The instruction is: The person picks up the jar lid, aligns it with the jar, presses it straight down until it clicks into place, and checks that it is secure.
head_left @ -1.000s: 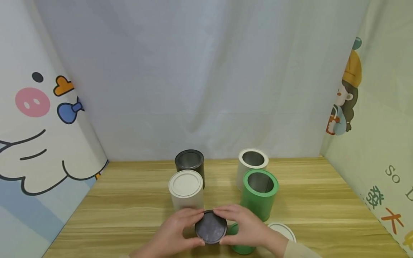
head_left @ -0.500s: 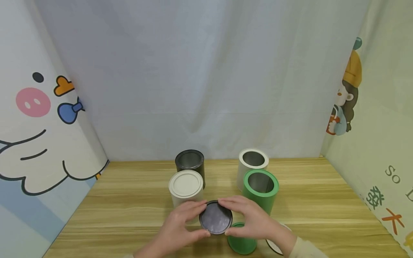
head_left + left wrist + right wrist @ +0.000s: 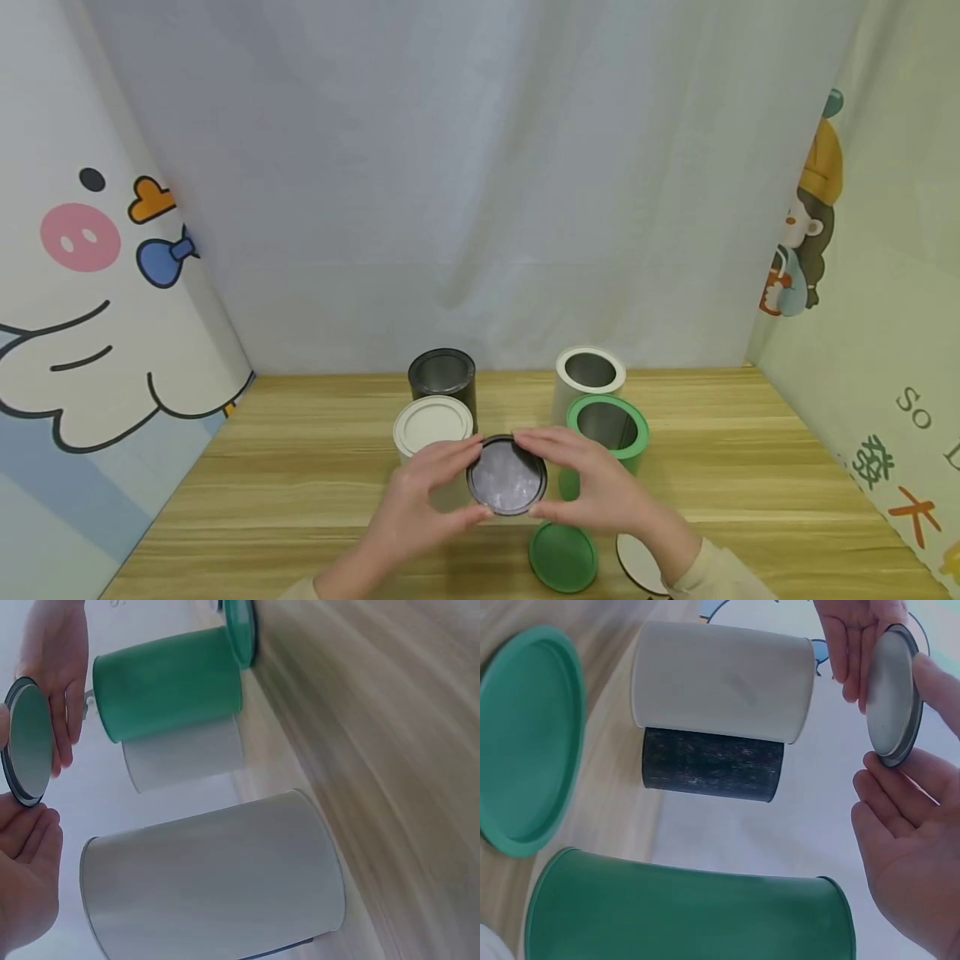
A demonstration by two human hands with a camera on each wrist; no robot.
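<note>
A round black lid [image 3: 507, 477] is held up in front of me by both hands, its dark face towards the head camera. My left hand [image 3: 420, 493] pinches its left edge between thumb and fingers, and my right hand [image 3: 592, 485] pinches the right edge the same way. Both wrist views reveal the lid's pale metallic underside [image 3: 891, 697], well off the table. Just beyond the left hand stands a white can [image 3: 432, 427] with a white lid on top. An open green can [image 3: 628, 460] is behind the right hand, which partly covers it.
At the back left stands an open black can [image 3: 468, 408]; at the back right, an open white can [image 3: 564, 407]. A green lid [image 3: 563, 558] and a white lid [image 3: 639, 562], partly hidden by the right forearm, lie on the wooden table [image 3: 300, 467]. Curtains [image 3: 480, 208] enclose it.
Both hands have carried the black lid forward and slightly right, up the head view. The green and white lids on the table are now less covered. The cans have stayed put.
</note>
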